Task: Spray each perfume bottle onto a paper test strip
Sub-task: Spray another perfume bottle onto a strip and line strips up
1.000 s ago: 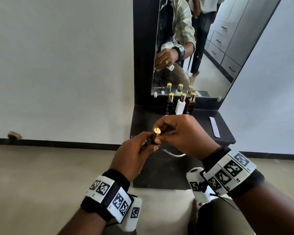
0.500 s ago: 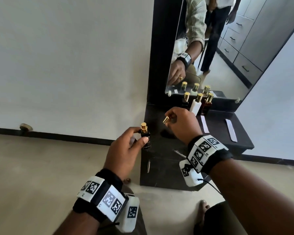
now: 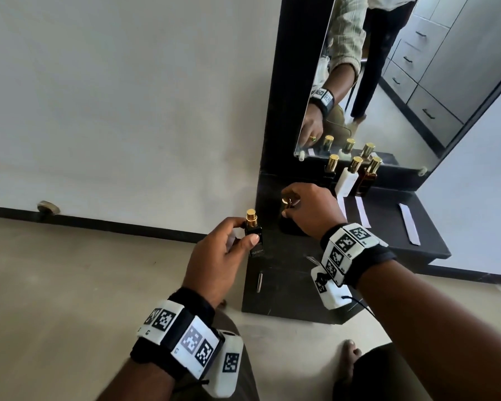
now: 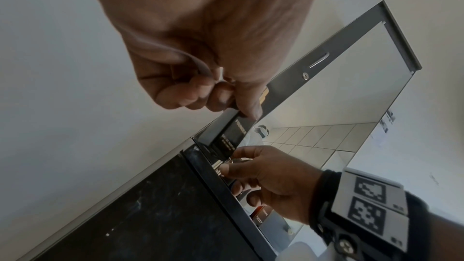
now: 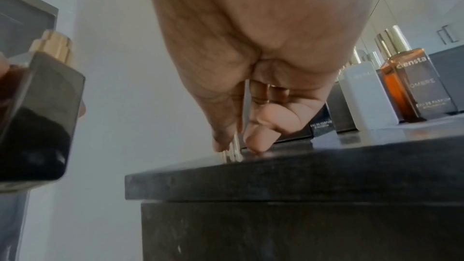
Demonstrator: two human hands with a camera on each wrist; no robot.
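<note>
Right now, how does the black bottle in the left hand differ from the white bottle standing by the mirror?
The black bottle is dark, uncapped with its gold sprayer bare, and held by the left hand off the counter's edge. The white bottle is pale, still wears its gold cap, and stands untouched on the counter. Both are rectangular with gold tops.

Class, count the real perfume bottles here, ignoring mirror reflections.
4: one black bottle in the left hand; black, white and amber bottles beside the mirror.
</note>
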